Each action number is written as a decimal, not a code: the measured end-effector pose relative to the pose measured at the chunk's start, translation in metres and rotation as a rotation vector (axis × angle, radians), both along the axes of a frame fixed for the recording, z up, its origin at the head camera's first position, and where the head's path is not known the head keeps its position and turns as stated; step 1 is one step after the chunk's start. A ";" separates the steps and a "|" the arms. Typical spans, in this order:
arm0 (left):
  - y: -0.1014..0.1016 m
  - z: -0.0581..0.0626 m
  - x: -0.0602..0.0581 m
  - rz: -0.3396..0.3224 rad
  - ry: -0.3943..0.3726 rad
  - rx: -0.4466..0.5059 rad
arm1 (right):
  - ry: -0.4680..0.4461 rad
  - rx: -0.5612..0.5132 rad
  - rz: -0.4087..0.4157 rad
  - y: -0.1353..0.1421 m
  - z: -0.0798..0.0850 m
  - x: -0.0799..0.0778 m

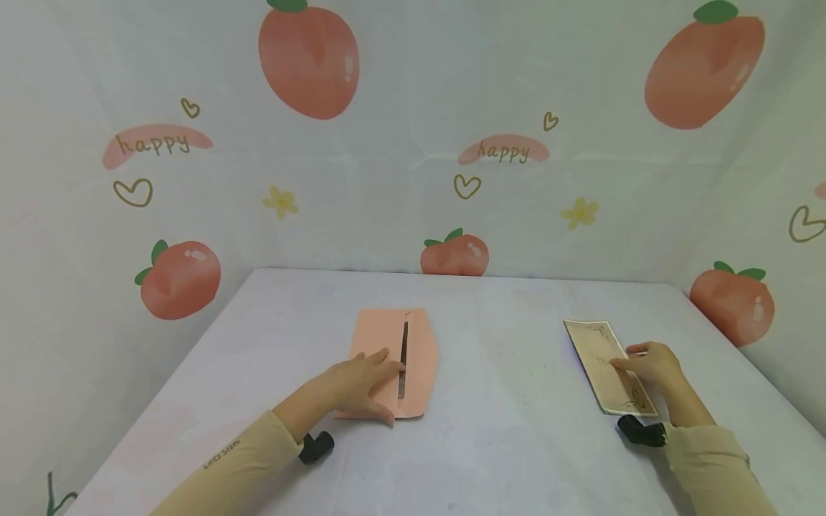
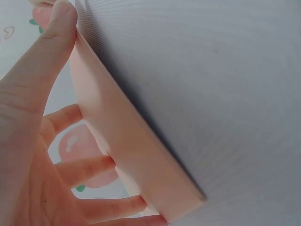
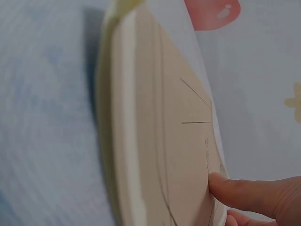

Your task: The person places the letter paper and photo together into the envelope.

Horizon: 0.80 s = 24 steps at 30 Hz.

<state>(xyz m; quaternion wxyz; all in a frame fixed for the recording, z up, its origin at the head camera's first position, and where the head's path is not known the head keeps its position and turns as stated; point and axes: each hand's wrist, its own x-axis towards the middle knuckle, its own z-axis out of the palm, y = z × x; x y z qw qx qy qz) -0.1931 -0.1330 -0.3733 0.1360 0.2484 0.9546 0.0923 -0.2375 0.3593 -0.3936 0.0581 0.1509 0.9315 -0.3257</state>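
Observation:
A pink envelope (image 1: 381, 330) lies on the table left of centre, its flap to the right and a dark slit showing along its opening. My left hand (image 1: 361, 383) rests on it with fingers spread. In the left wrist view, the fingertips touch the pink paper (image 2: 127, 146) and the thumb is by one end of its edge. Further right is a beige card (image 1: 596, 358) with dark corner ornaments and small writing. My right hand (image 1: 654, 365) pinches its right edge, thumb on top, as the right wrist view of the card (image 3: 183, 155) shows; the other fingers are mostly hidden.
Both things are on a white-covered table (image 1: 490, 444). Behind it hangs a pale cloth (image 1: 400, 186) printed with peaches, hearts and flowers. Black wrist mounts (image 1: 316, 448) sit under the beige sleeves (image 1: 239, 466).

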 end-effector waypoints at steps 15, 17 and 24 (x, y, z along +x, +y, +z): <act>-0.001 -0.003 -0.001 -0.009 0.005 -0.001 | 0.041 0.007 -0.001 -0.005 0.000 0.004; -0.001 -0.003 -0.001 -0.011 0.005 0.000 | 0.038 0.004 0.005 -0.005 0.001 0.004; -0.001 -0.003 -0.001 -0.011 0.008 0.005 | 0.025 -0.004 0.005 -0.003 0.004 0.000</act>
